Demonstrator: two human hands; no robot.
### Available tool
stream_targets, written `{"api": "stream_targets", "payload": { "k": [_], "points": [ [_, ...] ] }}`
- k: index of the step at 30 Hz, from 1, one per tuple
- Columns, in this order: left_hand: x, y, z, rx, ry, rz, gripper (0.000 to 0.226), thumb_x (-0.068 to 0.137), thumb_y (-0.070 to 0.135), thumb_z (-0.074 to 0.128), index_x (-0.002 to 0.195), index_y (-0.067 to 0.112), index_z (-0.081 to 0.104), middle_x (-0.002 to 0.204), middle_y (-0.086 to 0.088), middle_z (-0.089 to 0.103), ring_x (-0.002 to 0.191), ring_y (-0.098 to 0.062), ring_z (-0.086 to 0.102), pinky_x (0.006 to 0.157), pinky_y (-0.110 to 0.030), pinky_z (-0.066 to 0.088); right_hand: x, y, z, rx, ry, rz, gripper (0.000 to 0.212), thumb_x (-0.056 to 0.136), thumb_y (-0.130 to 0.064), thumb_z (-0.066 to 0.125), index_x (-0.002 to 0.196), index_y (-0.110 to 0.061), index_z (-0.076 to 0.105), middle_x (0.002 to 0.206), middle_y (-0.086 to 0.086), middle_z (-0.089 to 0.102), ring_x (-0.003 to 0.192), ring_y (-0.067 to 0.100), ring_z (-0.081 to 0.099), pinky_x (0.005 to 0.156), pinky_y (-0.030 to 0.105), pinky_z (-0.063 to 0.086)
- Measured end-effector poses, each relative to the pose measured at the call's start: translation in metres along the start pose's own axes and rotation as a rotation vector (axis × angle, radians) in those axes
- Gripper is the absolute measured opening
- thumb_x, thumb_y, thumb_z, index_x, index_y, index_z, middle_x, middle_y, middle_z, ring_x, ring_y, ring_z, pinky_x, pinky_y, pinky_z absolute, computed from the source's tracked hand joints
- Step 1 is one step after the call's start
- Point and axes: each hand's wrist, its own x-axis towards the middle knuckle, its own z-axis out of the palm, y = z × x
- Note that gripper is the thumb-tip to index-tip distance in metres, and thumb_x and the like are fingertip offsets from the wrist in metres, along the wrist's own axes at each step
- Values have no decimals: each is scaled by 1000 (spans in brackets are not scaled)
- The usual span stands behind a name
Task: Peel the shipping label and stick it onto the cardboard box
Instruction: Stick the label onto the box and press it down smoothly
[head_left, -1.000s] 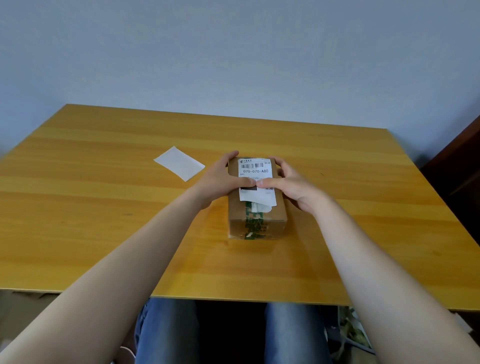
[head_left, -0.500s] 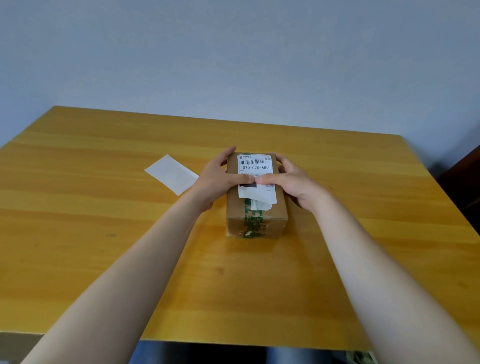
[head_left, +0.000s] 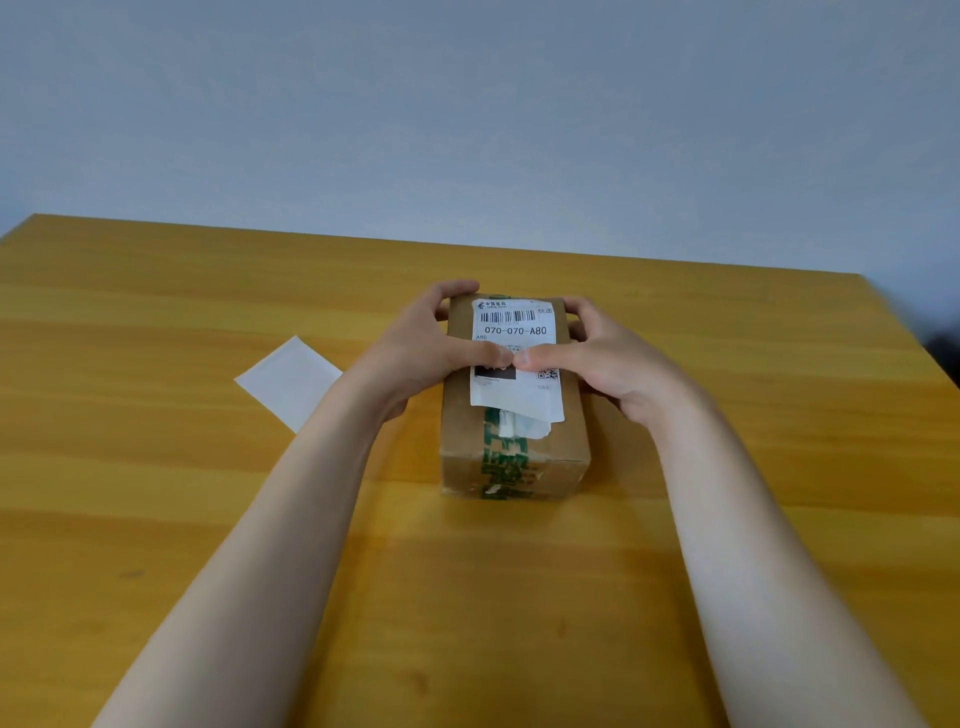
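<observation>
One cardboard box (head_left: 570, 434) stands near the middle of the wooden table (head_left: 156, 467), its long side running from near to far. One shipping label (head_left: 514, 332) lies on the top face, covering the far two thirds; its barcode and the code 070-070-A80 face up. A single strip of green printed tape (head_left: 506, 460) runs along the top and down the near face, and one scrap of torn white paper (head_left: 527, 426) shows under the label's near edge.

Two bare hands grasp the box. The left hand (head_left: 421, 353) curls round its left side, fingers hooked over the far left corner. The right hand (head_left: 618, 364) curls round the right side, fingers at the far right corner. Both thumbs press flat on the label, their tips meeting at its middle.

One blank white backing sheet (head_left: 288, 382) lies flat on the table to the left of the box, apart from it and partly covered by the left forearm. A plain grey wall (head_left: 467, 104) rises behind the far edge.
</observation>
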Motion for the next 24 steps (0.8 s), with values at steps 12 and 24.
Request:
{"api": "stream_targets", "payload": {
  "k": [12, 24],
  "points": [
    [7, 4, 0, -7, 34, -40, 72, 72, 23, 92, 134, 36, 57, 122, 6, 60, 94, -18, 75, 73, -33, 64, 9, 1, 1, 22, 57, 1, 59, 73, -34, 92, 123, -32, 61, 114, -2, 76, 90, 13, 79, 73, 31, 59],
    [5, 9, 7, -11, 107, -36, 59, 77, 22, 90, 129, 29, 62, 111, 1, 67, 79, -14, 76, 61, -27, 62, 3, -6, 8, -31, 154, 6, 49, 80, -44, 87, 119, -29, 61, 109, -5, 74, 88, 9, 76, 68, 27, 54]
  ]
}}
